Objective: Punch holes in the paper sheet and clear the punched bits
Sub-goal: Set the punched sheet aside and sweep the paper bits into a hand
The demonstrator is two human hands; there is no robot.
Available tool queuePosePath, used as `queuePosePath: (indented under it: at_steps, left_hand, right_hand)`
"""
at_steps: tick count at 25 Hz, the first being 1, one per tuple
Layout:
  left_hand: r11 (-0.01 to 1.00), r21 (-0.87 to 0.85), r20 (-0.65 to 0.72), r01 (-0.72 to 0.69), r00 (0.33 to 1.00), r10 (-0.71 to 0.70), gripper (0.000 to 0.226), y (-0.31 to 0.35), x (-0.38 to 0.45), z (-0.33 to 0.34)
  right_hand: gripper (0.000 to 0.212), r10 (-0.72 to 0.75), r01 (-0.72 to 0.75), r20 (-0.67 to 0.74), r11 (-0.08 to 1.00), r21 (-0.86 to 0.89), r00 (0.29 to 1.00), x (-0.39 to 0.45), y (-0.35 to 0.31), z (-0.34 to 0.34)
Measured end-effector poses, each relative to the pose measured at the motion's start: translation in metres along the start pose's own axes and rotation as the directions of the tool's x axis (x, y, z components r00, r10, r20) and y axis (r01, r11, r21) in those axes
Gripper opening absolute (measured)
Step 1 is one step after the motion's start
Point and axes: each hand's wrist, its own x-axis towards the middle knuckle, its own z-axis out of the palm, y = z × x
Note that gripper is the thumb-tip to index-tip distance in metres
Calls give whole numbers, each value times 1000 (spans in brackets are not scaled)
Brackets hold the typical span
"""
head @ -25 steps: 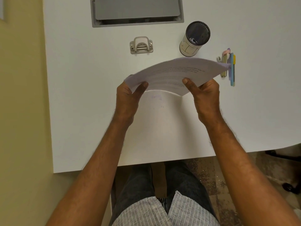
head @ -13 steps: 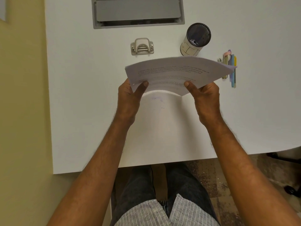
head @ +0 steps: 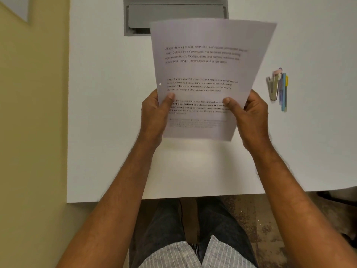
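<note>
A printed paper sheet [head: 204,74] is held up, tilted toward the camera, above the white desk [head: 108,132]. One small round hole [head: 160,84] shows near its left edge. My left hand [head: 154,115] grips the sheet's lower left edge, thumb on the front. My right hand [head: 249,115] grips the lower right edge in the same way. The raised sheet hides the hole punch and the pen cup that stood behind it.
A stapler and several coloured pens [head: 278,89] lie on the desk to the right. A grey cable tray [head: 139,18] is set into the desk at the back. A yellow wall [head: 32,132] borders the desk on the left.
Both hands have lifted and tilted the sheet from nearly flat to facing the camera. It now covers the hole punch and the pen cup.
</note>
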Motion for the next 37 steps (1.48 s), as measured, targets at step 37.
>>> queuePosePath:
  at_steps: [37]
  left_hand:
    - [740, 602, -541, 299, 834, 103, 11, -86, 18, -235]
  right_hand:
    - [10, 281, -187, 277, 928, -322, 919, -54, 84, 238]
